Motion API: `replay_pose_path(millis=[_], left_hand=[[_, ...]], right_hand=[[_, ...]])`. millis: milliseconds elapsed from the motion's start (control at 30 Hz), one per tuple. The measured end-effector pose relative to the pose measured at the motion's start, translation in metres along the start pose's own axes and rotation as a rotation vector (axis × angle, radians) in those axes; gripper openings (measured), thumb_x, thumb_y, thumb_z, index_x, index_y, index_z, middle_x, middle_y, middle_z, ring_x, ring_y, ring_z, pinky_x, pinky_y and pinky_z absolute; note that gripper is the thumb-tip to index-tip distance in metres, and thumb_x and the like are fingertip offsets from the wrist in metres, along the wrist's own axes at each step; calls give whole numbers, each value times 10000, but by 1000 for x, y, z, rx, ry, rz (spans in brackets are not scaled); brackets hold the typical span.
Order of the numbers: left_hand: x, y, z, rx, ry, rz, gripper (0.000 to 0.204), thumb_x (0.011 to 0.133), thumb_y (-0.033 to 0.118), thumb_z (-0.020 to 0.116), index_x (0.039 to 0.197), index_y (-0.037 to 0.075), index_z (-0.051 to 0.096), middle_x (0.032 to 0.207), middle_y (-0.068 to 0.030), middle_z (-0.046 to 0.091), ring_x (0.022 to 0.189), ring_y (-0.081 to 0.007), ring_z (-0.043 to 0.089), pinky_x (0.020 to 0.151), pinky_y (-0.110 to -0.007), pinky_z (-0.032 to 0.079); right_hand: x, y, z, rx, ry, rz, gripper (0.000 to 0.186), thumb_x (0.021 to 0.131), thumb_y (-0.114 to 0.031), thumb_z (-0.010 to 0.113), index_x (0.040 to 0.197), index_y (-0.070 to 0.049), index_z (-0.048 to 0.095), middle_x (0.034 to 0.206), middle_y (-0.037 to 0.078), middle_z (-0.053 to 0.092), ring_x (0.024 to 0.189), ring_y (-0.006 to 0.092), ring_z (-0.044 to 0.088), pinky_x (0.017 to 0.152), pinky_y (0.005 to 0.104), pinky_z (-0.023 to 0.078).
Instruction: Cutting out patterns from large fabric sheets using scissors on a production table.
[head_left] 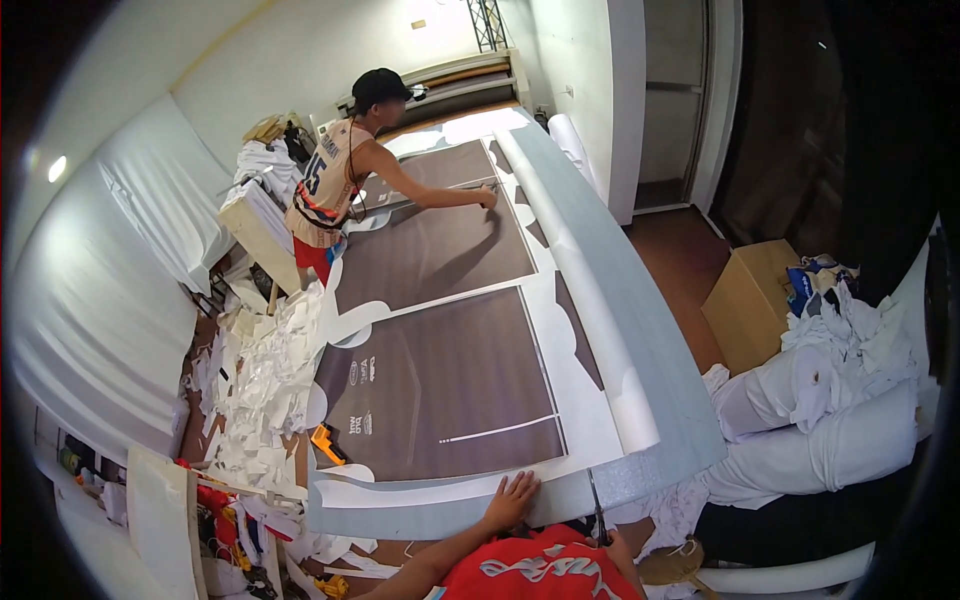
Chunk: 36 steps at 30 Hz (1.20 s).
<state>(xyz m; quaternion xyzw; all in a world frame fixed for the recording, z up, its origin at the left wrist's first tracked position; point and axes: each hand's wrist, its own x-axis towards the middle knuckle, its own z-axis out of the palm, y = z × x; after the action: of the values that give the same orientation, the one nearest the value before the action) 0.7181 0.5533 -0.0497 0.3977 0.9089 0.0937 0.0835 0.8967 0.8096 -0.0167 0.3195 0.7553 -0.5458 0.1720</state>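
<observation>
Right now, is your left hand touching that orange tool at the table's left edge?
Apart. The head view shows plenty of paper between the left hand and the orange tool.

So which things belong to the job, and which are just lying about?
Likely the job:
white sheet with dark printed panels, left hand on its edge
long dark scissors, in right hand

Likely lying about:
brown cardboard box
white floor scraps

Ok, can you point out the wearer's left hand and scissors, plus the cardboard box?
Left hand point(510, 502): head view, on the back of the hand.
Scissors point(598, 502): head view, on the dark blades.
Cardboard box point(750, 305): head view, on a brown side panel.
</observation>
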Motion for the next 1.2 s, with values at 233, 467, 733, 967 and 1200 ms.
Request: replay_pose_path(millis=[233, 467, 733, 967, 1200], left_hand=[[-7, 9, 6, 44, -43, 12, 696, 820, 288, 593, 1429, 129, 295, 1501, -128, 255, 1383, -304, 251, 1090, -549, 220], [11, -1, 11, 37, 54, -18, 637, 785, 239, 606, 1360, 77, 386, 1427, -164, 365, 1324, -336, 335, 1079, -540, 250], [17, -6, -2, -103, 14, -10, 643, 772, 240, 657, 1354, 112, 415, 1449, -156, 340, 1333, -326, 328, 1087, -503, 253], [14, -3, -5, -102, 30, 20, 631, 755, 241, 671, 1333, 124, 446, 1429, -135, 369, 1321, -319, 341, 1090, -477, 264], [13, -11, 0, -97, 35, 19, 639, 753, 260, 680, 1333, 128, 447, 1424, -128, 377, 1316, -302, 352, 1089, -471, 266]], right_hand=[[-3, 30, 8, -75, 18, -55, 514, 689, -479, 790, 713, -31, 540, 630, 33, 504, 610, 141, 446, 568, 315, 395], [28, 9, 20, 407, -161, 3, 260, 863, -289, 681, 861, -35, 626, 841, 35, 639, 742, 106, 558, 685, 294, 459], [42, -31, 21, 358, -242, -44, 354, 874, -442, 626, 770, -111, 552, 712, -78, 467, 666, 58, 427, 594, 229, 352], [50, -12, 32, 327, -239, -27, 353, 857, -417, 662, 693, -129, 540, 649, -95, 468, 585, 38, 405, 530, 213, 317], [51, -36, 30, 281, -224, 30, 363, 836, -398, 695, 640, -136, 538, 597, -84, 462, 543, 34, 384, 494, 229, 289]])
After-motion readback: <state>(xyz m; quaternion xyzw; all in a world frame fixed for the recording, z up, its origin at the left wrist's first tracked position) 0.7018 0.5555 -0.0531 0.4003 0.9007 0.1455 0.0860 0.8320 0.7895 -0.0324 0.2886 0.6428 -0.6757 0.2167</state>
